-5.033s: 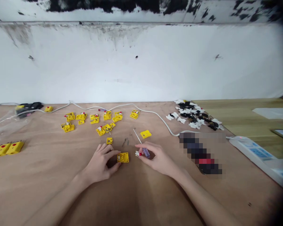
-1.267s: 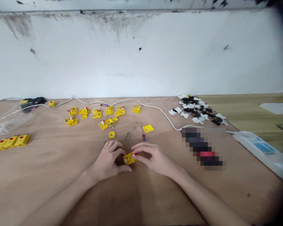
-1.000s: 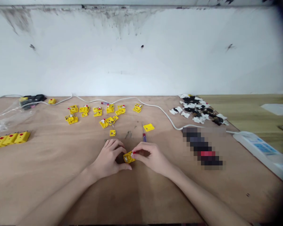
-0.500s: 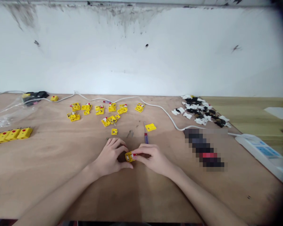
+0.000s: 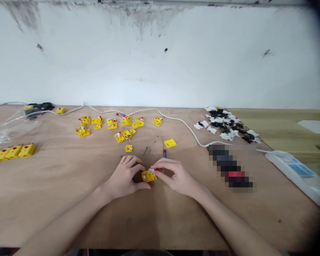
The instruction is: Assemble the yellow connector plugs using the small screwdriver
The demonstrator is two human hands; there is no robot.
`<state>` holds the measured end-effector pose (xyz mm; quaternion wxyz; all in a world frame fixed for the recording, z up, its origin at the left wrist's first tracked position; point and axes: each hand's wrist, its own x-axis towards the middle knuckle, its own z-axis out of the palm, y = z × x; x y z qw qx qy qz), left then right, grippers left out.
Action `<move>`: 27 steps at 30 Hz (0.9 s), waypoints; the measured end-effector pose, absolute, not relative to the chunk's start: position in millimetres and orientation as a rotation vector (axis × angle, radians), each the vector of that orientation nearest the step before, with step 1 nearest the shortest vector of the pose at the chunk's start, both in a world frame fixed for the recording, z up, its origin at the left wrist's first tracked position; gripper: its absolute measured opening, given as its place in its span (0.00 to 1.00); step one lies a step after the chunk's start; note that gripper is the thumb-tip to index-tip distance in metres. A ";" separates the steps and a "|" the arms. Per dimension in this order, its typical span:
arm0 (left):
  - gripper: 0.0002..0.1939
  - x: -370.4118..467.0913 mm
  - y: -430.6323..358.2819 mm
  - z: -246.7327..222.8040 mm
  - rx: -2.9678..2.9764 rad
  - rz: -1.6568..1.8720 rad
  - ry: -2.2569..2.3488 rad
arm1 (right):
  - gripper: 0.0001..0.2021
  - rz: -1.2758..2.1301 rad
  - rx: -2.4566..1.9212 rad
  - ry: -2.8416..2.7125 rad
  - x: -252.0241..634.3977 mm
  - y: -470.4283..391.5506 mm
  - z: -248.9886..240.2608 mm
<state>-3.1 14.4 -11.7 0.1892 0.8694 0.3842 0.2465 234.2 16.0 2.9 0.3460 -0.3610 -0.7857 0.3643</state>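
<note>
Head view: the left hand's (image 5: 126, 177) thumb and forefinger grip an open yellow plastic housing (image 5: 146, 176), a small whitish piece lying inside its left end. The right hand's (image 5: 177, 176) thumb and forefinger are clamped on a white part with a red button (image 5: 151, 171), at the housing's upper right edge. Just beyond the right fingers lie a screwdriver (image 5: 164, 153) and flat yellow cover (image 5: 170, 143); far left of the left fingers, a clear plastic bag (image 5: 18, 126) holds whitish bits.
</note>
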 end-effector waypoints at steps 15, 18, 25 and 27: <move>0.24 -2.8 13.9 -10.5 2.450 0.682 1.089 | 0.11 0.898 -0.888 -2.238 232.2 11.2 5.0; 0.23 -2.4 14.6 -10.9 2.450 0.677 1.089 | 0.12 0.880 -0.889 -2.251 230.9 11.0 5.6; 0.24 -2.8 14.1 -11.1 2.447 0.680 1.090 | 0.11 0.872 -0.885 -2.281 230.7 13.1 4.9; 0.24 -3.0 13.9 -11.5 2.446 0.678 1.089 | 0.11 0.865 -0.890 -2.296 230.8 13.7 4.6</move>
